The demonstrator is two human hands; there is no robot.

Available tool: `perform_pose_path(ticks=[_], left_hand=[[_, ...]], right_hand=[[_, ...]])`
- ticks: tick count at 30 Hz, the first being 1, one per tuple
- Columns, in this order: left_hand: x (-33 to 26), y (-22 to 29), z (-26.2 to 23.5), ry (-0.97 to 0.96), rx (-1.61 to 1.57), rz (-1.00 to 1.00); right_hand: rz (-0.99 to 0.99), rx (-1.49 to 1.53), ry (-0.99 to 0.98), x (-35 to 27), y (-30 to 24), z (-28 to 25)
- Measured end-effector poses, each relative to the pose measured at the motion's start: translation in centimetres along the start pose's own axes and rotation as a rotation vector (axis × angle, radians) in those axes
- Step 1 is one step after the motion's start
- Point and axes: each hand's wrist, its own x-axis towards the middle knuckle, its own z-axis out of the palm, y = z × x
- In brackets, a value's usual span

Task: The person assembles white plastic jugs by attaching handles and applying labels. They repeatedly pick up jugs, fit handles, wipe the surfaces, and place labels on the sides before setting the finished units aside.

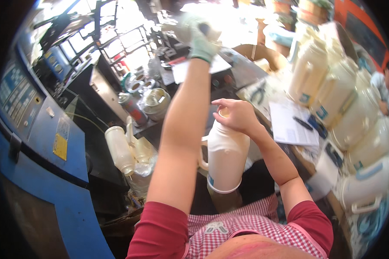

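The right hand point(237, 115) rests on the top of a tall white plastic jug with a moulded side handle point(226, 154), which stands upright in front of the person, just above the checked apron; the fingers point(227, 105) curl around its open neck and hold it there. The left hand point(202, 35), in a pale green glove, is stretched far forward over the dark worktop point(240, 71), and its fingers seem closed on something small and dark, but the strong light there does not let me tell what it is. The jug looks like thin blow-moulded plastic: stiff enough at the neck and the handle, but the wide walls will probably give way if they are squeezed. I judge it to be light and easy to tip, and its smooth surface may be slippery. The neck or the handle are the safest places to take hold. At the right, a row of similar white jugs point(333, 97) lies near a sheet of white paper point(289, 123).
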Motion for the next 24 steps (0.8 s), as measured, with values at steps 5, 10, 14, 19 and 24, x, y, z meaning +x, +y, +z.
perform_pose_path(ticks=[5,10,14,19,24], left_hand=[[-19.1,0.5,-3.3,-0.272,0.292,-0.150],[-36.0,-6.6,-0.6,-0.708,1.110,0.049],[-36.1,-7.9,2.9,-0.584,1.153,-0.181],[-33.6,-4.5,2.1,-0.468,1.928,-0.218],[-29.5,0.5,-3.5,-0.539,1.667,-0.236]], right_hand=[[0.102,0.276,0.118,-9.9,-6.7,-8.7],[0.219,0.610,0.439,-17.2,-6.6,-8.7],[0.360,0.206,0.568,-29.3,-4.6,-14.2],[0.521,-0.272,1.375,-49.0,-0.4,-29.2],[1.016,-0.958,0.821,-69.3,9.7,-41.6]])
